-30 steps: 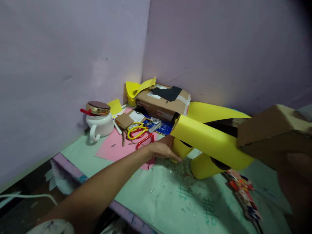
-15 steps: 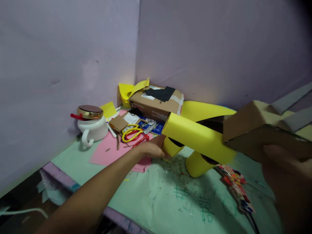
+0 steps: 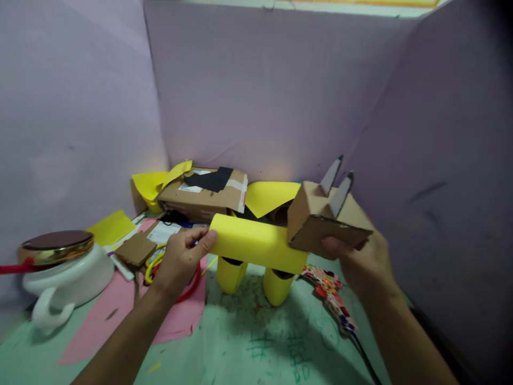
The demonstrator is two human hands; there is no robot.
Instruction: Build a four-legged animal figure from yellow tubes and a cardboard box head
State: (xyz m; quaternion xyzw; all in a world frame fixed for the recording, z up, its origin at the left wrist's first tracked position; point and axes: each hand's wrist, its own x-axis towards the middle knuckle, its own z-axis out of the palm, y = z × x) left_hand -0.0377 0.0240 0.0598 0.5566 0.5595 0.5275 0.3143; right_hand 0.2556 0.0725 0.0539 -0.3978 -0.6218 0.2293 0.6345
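Two things at once, beyond some green scribbling (image 3: 296, 347) on the table (image 3: 240, 369): pinched the left end of the yellow tube (image 3: 256, 240) with the left hand (image 3: 184, 259), and gripped the cardboard box (image 3: 318, 232) with the right hand (image 3: 366, 256), in front of the tube's right end. Could not tell whether joined there. Held the tube above two standing yellow rolls (image 3: 277, 290); probably risked toppling these by a sideways push of the box, or denting the tube by squeezing hard. Farther back, saw a taped carton (image 3: 196, 210) near the wall (image 3: 280, 96).
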